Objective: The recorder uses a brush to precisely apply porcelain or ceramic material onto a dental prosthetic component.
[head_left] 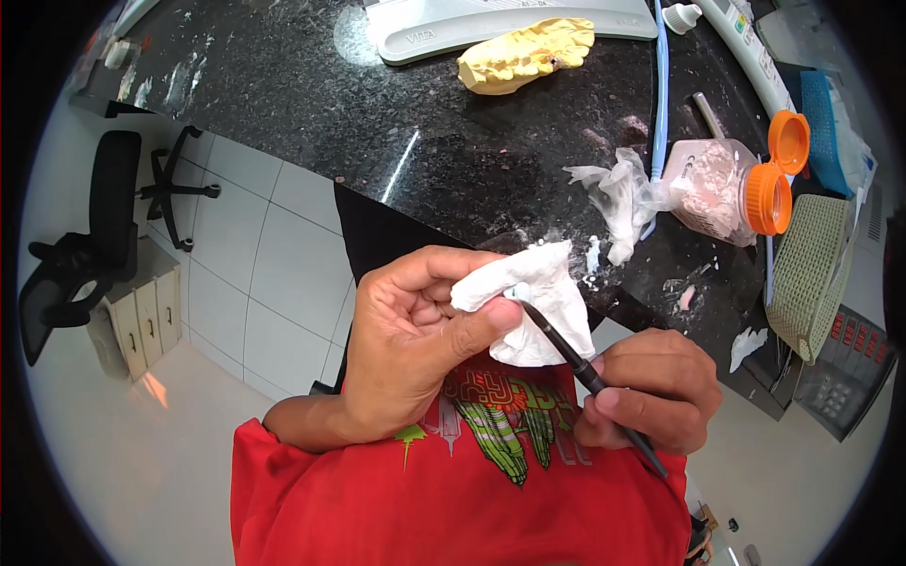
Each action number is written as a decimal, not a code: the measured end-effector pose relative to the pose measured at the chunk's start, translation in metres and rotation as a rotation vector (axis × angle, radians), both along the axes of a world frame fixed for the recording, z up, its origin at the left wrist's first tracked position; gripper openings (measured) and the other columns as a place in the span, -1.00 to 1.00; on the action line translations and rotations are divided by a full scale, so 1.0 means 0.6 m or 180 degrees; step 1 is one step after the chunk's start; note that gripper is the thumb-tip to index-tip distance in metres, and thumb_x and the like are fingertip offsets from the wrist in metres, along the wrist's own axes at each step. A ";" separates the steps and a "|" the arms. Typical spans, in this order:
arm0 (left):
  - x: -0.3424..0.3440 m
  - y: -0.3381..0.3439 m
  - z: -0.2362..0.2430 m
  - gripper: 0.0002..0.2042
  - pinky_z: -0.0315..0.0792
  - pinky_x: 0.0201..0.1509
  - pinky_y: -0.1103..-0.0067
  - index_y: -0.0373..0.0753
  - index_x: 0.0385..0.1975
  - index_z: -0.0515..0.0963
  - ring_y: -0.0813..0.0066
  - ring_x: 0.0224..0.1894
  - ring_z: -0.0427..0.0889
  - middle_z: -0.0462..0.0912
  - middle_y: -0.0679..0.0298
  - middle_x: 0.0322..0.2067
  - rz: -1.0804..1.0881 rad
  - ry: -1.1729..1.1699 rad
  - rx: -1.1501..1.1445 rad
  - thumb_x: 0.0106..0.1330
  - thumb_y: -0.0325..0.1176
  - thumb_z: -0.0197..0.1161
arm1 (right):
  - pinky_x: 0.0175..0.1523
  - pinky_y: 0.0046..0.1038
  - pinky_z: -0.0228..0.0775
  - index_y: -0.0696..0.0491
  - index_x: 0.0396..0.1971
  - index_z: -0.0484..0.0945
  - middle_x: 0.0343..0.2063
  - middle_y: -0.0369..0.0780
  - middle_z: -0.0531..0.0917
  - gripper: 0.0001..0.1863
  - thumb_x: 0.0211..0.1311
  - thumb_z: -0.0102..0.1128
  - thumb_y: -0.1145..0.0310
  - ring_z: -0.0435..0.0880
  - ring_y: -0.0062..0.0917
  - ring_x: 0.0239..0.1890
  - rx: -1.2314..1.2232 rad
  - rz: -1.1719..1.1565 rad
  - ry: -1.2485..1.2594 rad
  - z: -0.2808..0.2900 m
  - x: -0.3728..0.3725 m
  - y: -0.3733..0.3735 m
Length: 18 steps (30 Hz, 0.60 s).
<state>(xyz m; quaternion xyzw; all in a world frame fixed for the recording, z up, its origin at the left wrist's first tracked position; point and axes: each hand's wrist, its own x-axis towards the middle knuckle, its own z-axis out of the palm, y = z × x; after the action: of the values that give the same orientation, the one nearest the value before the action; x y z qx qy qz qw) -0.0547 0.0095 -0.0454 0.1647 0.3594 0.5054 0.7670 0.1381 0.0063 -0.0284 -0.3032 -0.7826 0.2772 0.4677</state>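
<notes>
Both below mid-frame, the left hand [411, 325] pinched a white tissue [559, 291] and the right hand [661, 387] held a black tool [585, 374], its tip beside the left thumb [484, 327]. An orange-lidded jar [710, 189] sat at upper right, a yellow tooth model [522, 58] at top centre.

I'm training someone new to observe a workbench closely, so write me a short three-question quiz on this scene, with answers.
1. Which hand grips the slim black tool?
2. True or false: the orange lid of the pink-filled jar is open.
3. What is the left hand holding?
A) the yellow dental cast
B) a white wipe
C) the orange lid

Key
1. The right hand.
2. True.
3. B.
</notes>
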 end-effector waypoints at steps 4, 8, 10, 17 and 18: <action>-0.002 0.000 0.002 -0.76 0.51 -0.15 0.65 -0.45 -0.19 0.42 0.52 -0.25 0.59 0.58 0.07 -0.29 -0.0050 -0.0015 -0.0088 0.12 -0.62 0.18 | -0.52 -0.55 0.50 0.19 -0.39 0.49 -0.52 -0.15 0.55 -0.71 -0.18 0.36 0.47 0.57 -0.46 -0.54 -0.0014 0.0008 0.0072 0.001 0.004 -0.002; -0.005 0.002 0.004 -0.77 0.49 -0.17 0.66 -0.44 -0.18 0.42 0.55 -0.27 0.58 0.58 0.10 -0.29 -0.0102 -0.0372 -0.0368 0.14 -0.59 0.18 | -0.52 -0.55 0.50 0.19 -0.39 0.48 -0.52 -0.15 0.55 -0.70 -0.17 0.36 0.46 0.58 -0.46 -0.54 0.0023 -0.0054 0.0035 0.001 0.007 -0.005; -0.004 0.004 0.007 -0.76 0.48 -0.18 0.66 -0.44 -0.18 0.42 0.56 -0.27 0.58 0.58 0.10 -0.29 -0.0107 -0.0404 -0.0405 0.15 -0.58 0.18 | -0.52 -0.55 0.51 0.20 -0.39 0.48 -0.52 -0.15 0.55 -0.70 -0.17 0.36 0.47 0.58 -0.45 -0.54 -0.0052 0.0007 0.0140 0.001 0.004 -0.003; -0.005 0.004 0.006 -0.76 0.47 -0.19 0.66 -0.43 -0.18 0.42 0.57 -0.27 0.57 0.58 0.11 -0.29 -0.0124 -0.0349 -0.0418 0.15 -0.57 0.19 | -0.51 -0.54 0.51 0.20 -0.39 0.48 -0.52 -0.14 0.55 -0.69 -0.18 0.36 0.46 0.58 -0.45 -0.54 -0.0075 0.0053 0.0043 0.003 0.002 -0.001; -0.005 0.004 0.006 -0.76 0.47 -0.19 0.66 -0.43 -0.18 0.42 0.57 -0.27 0.57 0.58 0.11 -0.29 -0.0121 -0.0349 -0.0419 0.15 -0.57 0.19 | -0.51 -0.54 0.51 0.20 -0.38 0.49 -0.52 -0.14 0.55 -0.69 -0.17 0.36 0.46 0.58 -0.45 -0.54 -0.0072 0.0048 0.0044 0.001 0.002 -0.002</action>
<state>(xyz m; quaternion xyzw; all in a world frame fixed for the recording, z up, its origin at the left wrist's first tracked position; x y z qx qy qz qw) -0.0575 0.0116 -0.0418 0.0928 0.3461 0.4743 0.8041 0.1391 0.0054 -0.0277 -0.3007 -0.7784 0.2917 0.4676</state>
